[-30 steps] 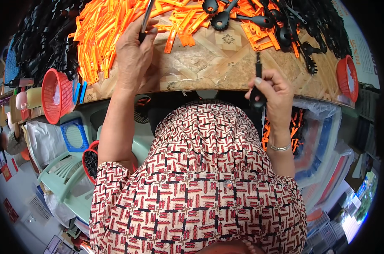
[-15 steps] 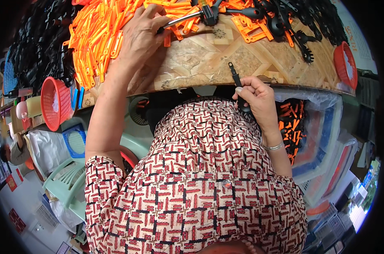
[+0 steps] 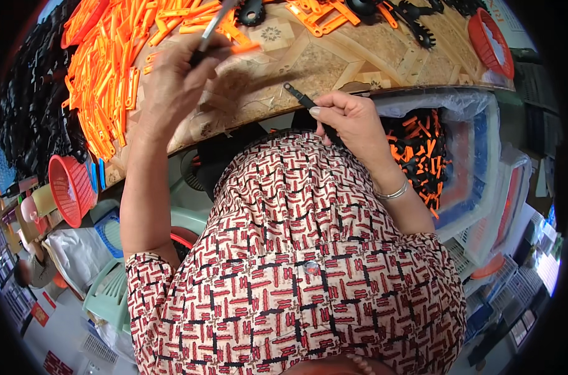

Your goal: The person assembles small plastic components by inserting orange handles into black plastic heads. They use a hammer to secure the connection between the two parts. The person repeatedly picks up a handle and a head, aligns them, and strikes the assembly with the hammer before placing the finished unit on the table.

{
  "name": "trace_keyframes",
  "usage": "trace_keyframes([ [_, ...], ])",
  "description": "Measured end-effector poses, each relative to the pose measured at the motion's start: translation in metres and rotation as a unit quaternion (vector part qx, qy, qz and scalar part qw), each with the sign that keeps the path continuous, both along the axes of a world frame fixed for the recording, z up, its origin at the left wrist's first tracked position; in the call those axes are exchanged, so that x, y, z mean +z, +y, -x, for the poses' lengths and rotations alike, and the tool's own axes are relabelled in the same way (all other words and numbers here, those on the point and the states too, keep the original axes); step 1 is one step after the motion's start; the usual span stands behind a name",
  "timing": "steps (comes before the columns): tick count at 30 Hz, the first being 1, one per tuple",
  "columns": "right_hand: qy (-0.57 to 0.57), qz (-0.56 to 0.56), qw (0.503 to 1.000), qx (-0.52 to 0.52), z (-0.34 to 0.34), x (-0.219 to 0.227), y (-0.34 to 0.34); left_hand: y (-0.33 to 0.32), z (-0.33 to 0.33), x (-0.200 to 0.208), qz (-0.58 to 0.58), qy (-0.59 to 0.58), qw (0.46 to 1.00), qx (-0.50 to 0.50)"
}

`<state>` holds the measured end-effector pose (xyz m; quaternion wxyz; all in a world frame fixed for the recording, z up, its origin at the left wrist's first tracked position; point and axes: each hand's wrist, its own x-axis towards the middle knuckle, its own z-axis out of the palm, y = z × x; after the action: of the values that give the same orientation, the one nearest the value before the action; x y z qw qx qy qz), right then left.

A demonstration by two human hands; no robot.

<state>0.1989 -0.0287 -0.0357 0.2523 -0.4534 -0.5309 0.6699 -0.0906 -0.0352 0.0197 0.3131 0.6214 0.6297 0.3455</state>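
My left hand (image 3: 181,78), raised over the near left of the table, is closed around the dark grip of a hammer. The hammer's metal shaft (image 3: 216,25) points up and out of the picture, so its head is hidden. Beside those fingers is a blurred orange handle piece (image 3: 244,48); I cannot tell whether they touch it. At the table's front edge my right hand (image 3: 349,119) pinches a black kitchen utensil. The slim end of this utensil (image 3: 298,95), with a hole at its tip, points up and left; its other end is hidden behind the hand.
Orange handle pieces (image 3: 109,75) are heaped on the table's left, with black parts (image 3: 30,106) beyond them. Red baskets stand at the left (image 3: 71,190) and right (image 3: 489,44) edges. Below the table at right, a plastic-lined bin (image 3: 468,162) holds black and orange pieces.
My left hand has moved left and down, and the hammer has swung from pointing right to pointing up. My right hand has shifted left with the black utensil, which now tilts more. The whole view has shifted.
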Motion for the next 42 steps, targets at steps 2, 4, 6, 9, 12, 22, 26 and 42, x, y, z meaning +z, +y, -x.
trace_keyframes([
  [2,0.010,0.013,1.000,-0.013,0.001,-0.001,-0.002,-0.006,-0.020,0.001,0.105,-0.115,0.988,-0.026],
  [4,-0.015,-0.009,1.000,-0.013,-0.002,-0.003,-0.003,-0.004,-0.032,0.006,0.094,0.048,0.989,-0.105],
  [6,-0.040,-0.017,0.999,-0.010,-0.004,-0.006,-0.002,0.000,-0.039,0.002,0.061,0.096,0.983,-0.146],
  [9,-0.053,-0.062,0.997,0.005,-0.005,-0.005,-0.005,0.002,-0.039,-0.003,0.047,0.115,0.982,-0.140],
  [12,-0.014,-0.048,0.998,-0.038,-0.007,-0.004,-0.010,-0.003,-0.029,-0.002,0.026,0.111,0.989,-0.099],
  [22,0.005,-0.209,0.973,-0.098,0.002,0.009,0.008,-0.022,0.037,-0.027,-0.202,0.310,0.919,0.135],
  [26,-0.024,-0.315,0.945,-0.084,0.007,0.010,0.016,0.007,0.031,-0.026,-0.185,0.217,0.953,0.097],
  [42,0.018,-0.243,0.957,-0.158,-0.004,0.010,0.031,0.015,0.068,-0.026,0.030,0.084,0.973,0.213],
])
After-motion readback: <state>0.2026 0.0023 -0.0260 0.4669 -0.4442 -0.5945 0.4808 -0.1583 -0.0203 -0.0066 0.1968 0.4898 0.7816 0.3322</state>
